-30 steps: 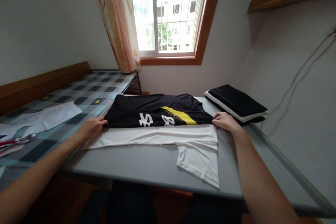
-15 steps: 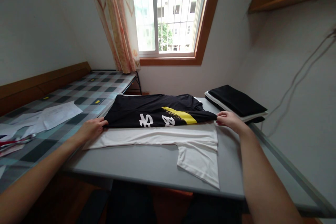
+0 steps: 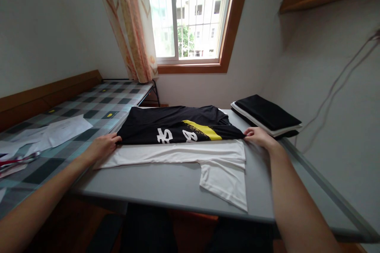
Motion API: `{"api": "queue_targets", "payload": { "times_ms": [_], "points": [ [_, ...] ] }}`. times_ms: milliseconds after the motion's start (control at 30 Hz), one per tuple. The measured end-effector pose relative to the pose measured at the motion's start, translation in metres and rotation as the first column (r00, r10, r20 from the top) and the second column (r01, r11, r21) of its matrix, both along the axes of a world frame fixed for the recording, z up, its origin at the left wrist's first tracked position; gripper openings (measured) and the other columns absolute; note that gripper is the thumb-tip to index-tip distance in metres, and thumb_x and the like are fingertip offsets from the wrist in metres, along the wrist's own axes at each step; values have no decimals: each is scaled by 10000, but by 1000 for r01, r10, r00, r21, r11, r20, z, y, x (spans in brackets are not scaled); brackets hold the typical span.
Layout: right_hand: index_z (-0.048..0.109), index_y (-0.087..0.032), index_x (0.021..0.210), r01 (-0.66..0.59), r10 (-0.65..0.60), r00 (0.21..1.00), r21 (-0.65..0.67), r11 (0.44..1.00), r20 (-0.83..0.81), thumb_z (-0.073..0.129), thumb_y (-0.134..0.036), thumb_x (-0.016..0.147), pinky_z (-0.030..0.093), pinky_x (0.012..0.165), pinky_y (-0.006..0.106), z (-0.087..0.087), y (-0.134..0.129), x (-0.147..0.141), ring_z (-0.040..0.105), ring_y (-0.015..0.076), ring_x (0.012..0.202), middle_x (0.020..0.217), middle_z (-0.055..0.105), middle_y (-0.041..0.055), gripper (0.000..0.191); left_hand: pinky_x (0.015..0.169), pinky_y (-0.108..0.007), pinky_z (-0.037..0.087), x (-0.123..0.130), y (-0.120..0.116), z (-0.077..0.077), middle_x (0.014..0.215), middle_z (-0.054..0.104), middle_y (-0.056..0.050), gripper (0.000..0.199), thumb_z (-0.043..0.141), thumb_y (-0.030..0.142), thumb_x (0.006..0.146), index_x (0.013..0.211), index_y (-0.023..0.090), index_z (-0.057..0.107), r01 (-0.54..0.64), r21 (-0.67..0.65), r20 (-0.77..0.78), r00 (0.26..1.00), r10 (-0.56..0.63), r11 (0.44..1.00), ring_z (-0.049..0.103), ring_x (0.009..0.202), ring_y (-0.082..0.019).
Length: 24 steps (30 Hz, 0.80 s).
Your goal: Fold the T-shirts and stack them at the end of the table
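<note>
A T-shirt lies spread across the grey table (image 3: 142, 184). Its black front (image 3: 175, 120), with white lettering and a yellow stripe, is folded over at the near edge. Below that fold shows the white back (image 3: 154, 154), with a white sleeve (image 3: 224, 180) reaching toward me. My left hand (image 3: 105, 146) pinches the left end of the fold, at the hem. At the other end, near the shoulder, my right hand (image 3: 258, 136) grips the black cloth between thumb and fingers. The cloth is drawn straight between both hands.
Folded black and white clothes (image 3: 265, 114) are stacked at the table's back right. To the left is a bed with a checkered cover (image 3: 74, 110) and scattered papers (image 3: 59, 132). A window (image 3: 196, 19) and curtain (image 3: 133, 27) are behind. Cables (image 3: 329, 95) hang along the right wall.
Almost nothing differs. Both hands keep hold of the T-shirt at the same spots, and the view has shifted very slightly.
</note>
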State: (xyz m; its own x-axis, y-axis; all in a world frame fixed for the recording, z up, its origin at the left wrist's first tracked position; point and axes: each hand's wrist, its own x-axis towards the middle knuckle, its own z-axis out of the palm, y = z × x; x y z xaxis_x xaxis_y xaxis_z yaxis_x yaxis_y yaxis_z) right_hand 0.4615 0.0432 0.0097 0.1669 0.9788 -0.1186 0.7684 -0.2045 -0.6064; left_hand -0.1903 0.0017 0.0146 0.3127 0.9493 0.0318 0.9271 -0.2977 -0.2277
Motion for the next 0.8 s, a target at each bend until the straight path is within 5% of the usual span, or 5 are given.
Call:
{"api": "queue_targets", "payload": {
  "times_ms": [233, 433, 800],
  "points": [
    [677, -141, 623, 15, -15, 1000, 7, 1000, -4, 603, -107, 612, 458, 627, 251, 3, 0, -8, 632, 190, 669, 645, 673, 47, 83, 735, -320, 451, 1, -2, -1, 988, 627, -74, 324, 390, 195, 830, 1006, 211, 661, -16, 5, 16, 1000, 16, 1000, 621, 827, -225],
    [694, -157, 666, 141, -113, 958, 88, 986, -265, 674, -143, 604, 460, 575, 264, 3, -2, -5, 595, 167, 605, 632, 669, 43, 67, 728, -314, 461, 1, -2, -1, 973, 630, -74, 323, 388, 208, 827, 988, 215, 668, -24, 19, 58, 998, 23, 1000, 618, 827, -221],
    [729, -171, 757, 125, -27, 934, 254, 959, -355, 722, -338, 598, 472, 721, 311, -1, 2, 1, 624, 212, 762, 717, 693, 40, 230, 755, -323, 471, 1, -4, -3, 975, 624, -79, 328, 391, 203, 830, 1002, 219, 669, -34, 22, 76, 997, 33, 999, 618, 865, -236]
  ]
}}
